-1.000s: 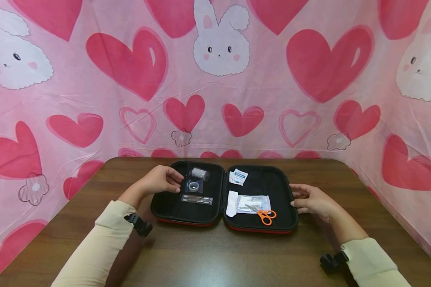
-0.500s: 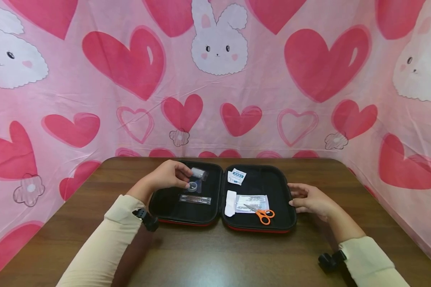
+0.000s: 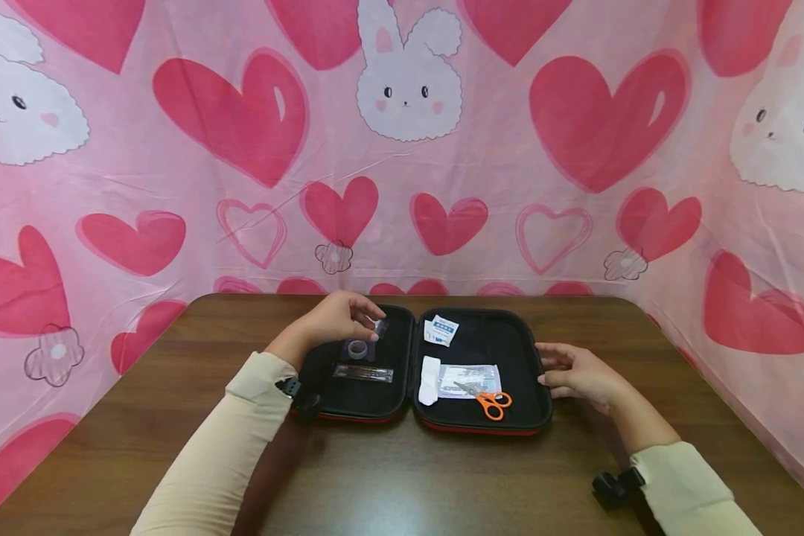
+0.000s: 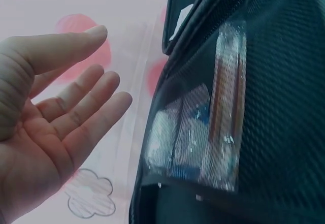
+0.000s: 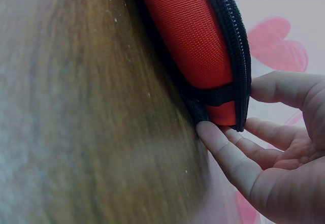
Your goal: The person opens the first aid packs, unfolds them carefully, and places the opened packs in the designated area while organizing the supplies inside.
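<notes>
An open zip case (image 3: 519, 357), black inside and red outside (image 5: 188, 31), lies on the table. My left hand (image 3: 342, 316) hovers over its left half, fingers loosely bent and holding nothing, as the left wrist view (image 4: 56, 112) shows. Below that hand are a tape roll (image 3: 357, 349), a clear-wrapped packet of brown sticks (image 3: 363, 372) and a partly hidden clear-wrapped roll (image 3: 380, 325). Dark mesh (image 4: 274, 107) covers these things. My right hand (image 3: 586, 376) holds the case's right edge, its fingers (image 5: 226, 150) on the rim and near the underside.
In the case's right half lie orange-handled scissors (image 3: 492, 402), a printed packet (image 3: 476, 378), a folded white strip (image 3: 430, 380) and small blue-and-white sachets (image 3: 442, 329). A pink cloth (image 3: 402, 171) with hearts and rabbits hangs behind the wooden table (image 3: 402, 484).
My left hand has moved right across the case's left half, from its left rim to over the clear-wrapped roll. My right hand stays at the right edge.
</notes>
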### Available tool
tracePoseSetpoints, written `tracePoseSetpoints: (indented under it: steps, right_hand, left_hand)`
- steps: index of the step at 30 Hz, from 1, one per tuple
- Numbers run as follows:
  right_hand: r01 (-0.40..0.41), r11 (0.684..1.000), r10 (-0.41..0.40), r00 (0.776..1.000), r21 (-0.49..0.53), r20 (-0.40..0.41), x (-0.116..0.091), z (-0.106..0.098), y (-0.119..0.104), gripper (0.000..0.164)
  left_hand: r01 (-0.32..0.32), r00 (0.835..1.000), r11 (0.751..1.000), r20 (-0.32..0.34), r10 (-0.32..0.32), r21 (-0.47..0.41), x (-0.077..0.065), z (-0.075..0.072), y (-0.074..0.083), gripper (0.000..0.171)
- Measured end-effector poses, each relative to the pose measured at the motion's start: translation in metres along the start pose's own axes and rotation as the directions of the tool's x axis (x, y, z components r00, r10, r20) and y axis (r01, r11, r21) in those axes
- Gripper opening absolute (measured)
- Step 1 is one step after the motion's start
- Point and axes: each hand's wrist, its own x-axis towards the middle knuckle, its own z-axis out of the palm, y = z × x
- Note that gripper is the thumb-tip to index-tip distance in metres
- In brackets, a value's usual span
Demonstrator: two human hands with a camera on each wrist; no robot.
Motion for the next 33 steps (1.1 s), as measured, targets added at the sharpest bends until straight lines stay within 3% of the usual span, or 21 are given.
tracePoseSetpoints:
  steps: [11, 21, 33]
  right_hand:
    - [-0.011, 1.000, 0.011, 1.000, 0.002, -0.005, 0.000, 0.001, 0.001, 0.074]
    - [-0.015, 1.000, 0.015, 1.000, 0.005, -0.011, 0.000, 0.000, 0.000, 0.074]
    - [-0.012, 1.000, 0.013, 1.000, 0.013, -0.007, -0.001, 0.001, 0.000, 0.073]
  left_hand:
    - [0.006, 1.000, 0.995, 0.005, -0.005, -0.095, 0.023, 0.013, 0.009, 0.037]
    - [0.003, 1.000, 0.999, 0.009, -0.003, -0.045, 0.042, 0.022, 0.012, 0.036]
    - [-0.036, 0.996, 0.994, 0.089, 0.027, 0.102, 0.076, 0.040, 0.015, 0.036]
